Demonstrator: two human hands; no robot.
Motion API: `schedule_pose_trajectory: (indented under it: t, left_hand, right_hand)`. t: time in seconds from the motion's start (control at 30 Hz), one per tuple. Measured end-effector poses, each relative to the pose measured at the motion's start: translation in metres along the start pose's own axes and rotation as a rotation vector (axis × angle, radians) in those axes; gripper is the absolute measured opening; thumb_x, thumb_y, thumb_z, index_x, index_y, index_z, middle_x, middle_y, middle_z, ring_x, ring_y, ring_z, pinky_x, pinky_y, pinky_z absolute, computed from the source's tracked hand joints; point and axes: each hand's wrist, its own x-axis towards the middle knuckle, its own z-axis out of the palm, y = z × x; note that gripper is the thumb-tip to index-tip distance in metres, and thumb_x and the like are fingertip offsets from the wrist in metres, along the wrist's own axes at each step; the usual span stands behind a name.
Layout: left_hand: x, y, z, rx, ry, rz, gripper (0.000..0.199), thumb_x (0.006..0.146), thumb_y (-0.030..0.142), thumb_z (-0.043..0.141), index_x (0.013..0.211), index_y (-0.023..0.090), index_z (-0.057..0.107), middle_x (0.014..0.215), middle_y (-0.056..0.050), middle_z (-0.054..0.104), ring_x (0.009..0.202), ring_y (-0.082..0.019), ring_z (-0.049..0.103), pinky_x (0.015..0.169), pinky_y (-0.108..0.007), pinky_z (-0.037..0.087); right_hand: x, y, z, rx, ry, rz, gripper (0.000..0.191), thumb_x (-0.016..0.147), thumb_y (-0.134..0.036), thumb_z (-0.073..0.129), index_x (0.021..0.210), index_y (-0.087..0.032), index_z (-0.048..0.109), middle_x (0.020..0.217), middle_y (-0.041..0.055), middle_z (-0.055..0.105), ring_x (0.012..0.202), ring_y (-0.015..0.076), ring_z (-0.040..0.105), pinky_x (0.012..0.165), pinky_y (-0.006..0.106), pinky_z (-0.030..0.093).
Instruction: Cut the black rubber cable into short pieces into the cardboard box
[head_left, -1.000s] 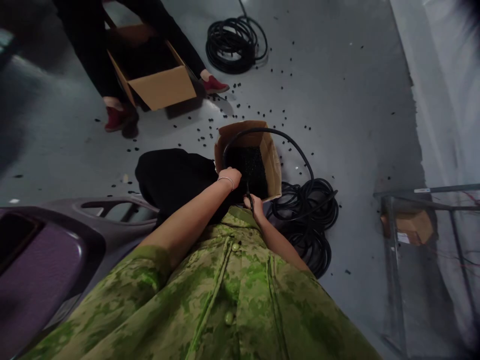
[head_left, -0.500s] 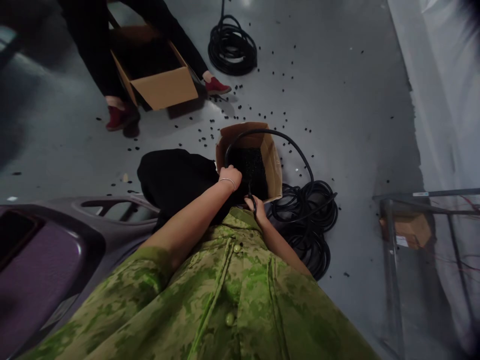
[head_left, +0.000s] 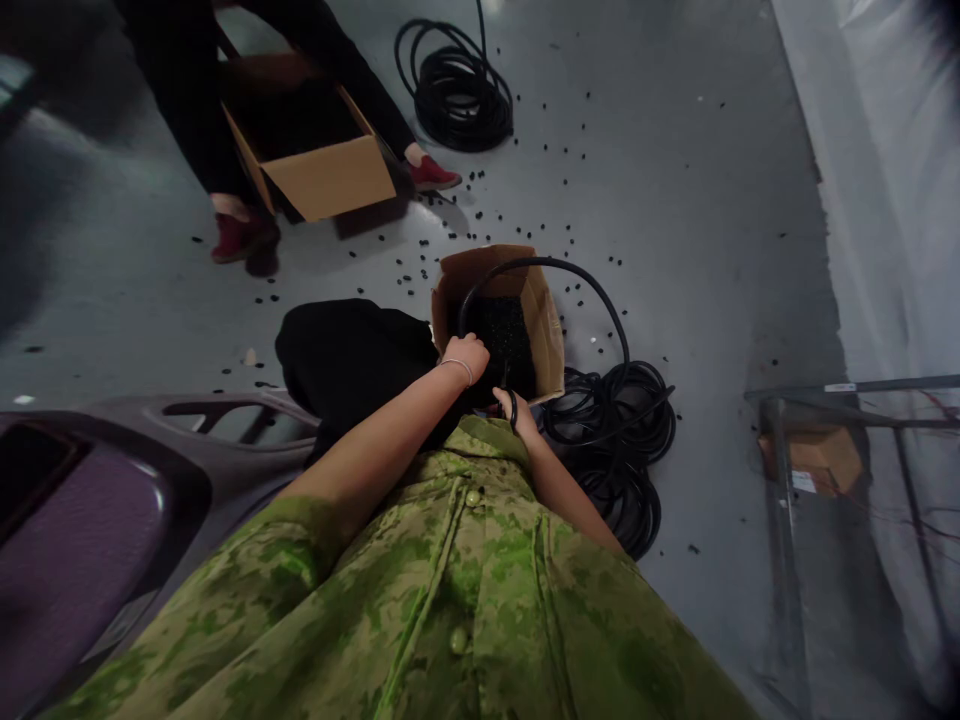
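Note:
My left hand, with a thin bracelet at the wrist, is closed on a black hose. The hose arches over an open cardboard box and runs down to tangled black coils on the floor at the right. Small black pieces fill the box's bottom. My right hand, low by the box's near edge, grips dark-handled scissors. Their blades point away from me and are hard to make out against the dark contents. The hose end is hidden by my left hand.
Another person's legs straddle a larger cardboard box. A second hose coil lies beyond. Black bits are scattered over the grey floor. A purple-grey chair is at left, a metal frame at right.
My left hand and the hose have shifted slightly right. The right hand moved a little right, and the scissor handles look farther apart. A loop of the far coil has spread left.

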Motion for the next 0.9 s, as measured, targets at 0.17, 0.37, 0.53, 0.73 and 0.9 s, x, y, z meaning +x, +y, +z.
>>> schedule_pose_trajectory:
  t: [0.17,0.37,0.53,0.73,0.9]
  left_hand:
    - [-0.0021,0.0013,-0.0032,0.007,0.000,0.009,0.034,0.095,0.019,0.048,0.113,0.019,0.077,0.124,-0.017,0.068,0.123,-0.031,0.049,0.092,-0.041,0.043]
    - [-0.0033,0.0021,-0.0050,0.005,0.006,-0.008,0.035,0.096,0.017,0.047,0.114,0.020,0.077,0.125,-0.017,0.068,0.123,-0.032,0.049,0.094,-0.043,0.042]
    - [-0.0029,0.0019,-0.0034,-0.005,0.010,0.004,0.032,0.096,0.018,0.049,0.112,0.021,0.077,0.123,-0.016,0.068,0.123,-0.030,0.048,0.093,-0.040,0.041]
    - [-0.0025,0.0023,-0.0032,0.017,0.011,0.044,0.031,0.097,0.020,0.049,0.110,0.021,0.077,0.123,-0.016,0.068,0.123,-0.029,0.048,0.093,-0.039,0.042]
    - [-0.0013,0.0012,-0.0022,0.029,-0.011,0.052,0.032,0.094,0.018,0.052,0.112,0.021,0.078,0.123,-0.016,0.069,0.121,-0.031,0.050,0.092,-0.042,0.043]
  right_hand:
    - [0.0003,0.0050,0.0002,0.060,0.005,0.001,0.044,0.083,-0.061,0.064,0.097,-0.021,0.072,0.076,0.0016,0.072,0.068,0.0205,0.070,0.066,0.032,0.056]
    - [-0.0073,-0.0009,-0.0031,0.106,-0.070,0.008,0.047,0.084,-0.065,0.061,0.102,-0.023,0.071,0.078,0.0018,0.073,0.068,0.0206,0.071,0.065,0.033,0.057]
    - [-0.0061,-0.0027,-0.0024,0.150,-0.038,0.009,0.043,0.084,-0.062,0.063,0.097,-0.021,0.071,0.074,0.0017,0.072,0.063,0.0202,0.069,0.061,0.032,0.056]
    - [-0.0017,0.0016,-0.0001,0.159,0.004,0.122,0.040,0.082,-0.058,0.063,0.095,-0.020,0.070,0.066,-0.0001,0.068,0.055,0.0186,0.065,0.054,0.029,0.050]
    - [-0.0024,0.0053,0.0020,0.018,0.094,-0.029,0.040,0.078,-0.061,0.064,0.074,-0.021,0.064,0.060,-0.0014,0.062,0.054,0.0156,0.058,0.053,0.025,0.044]
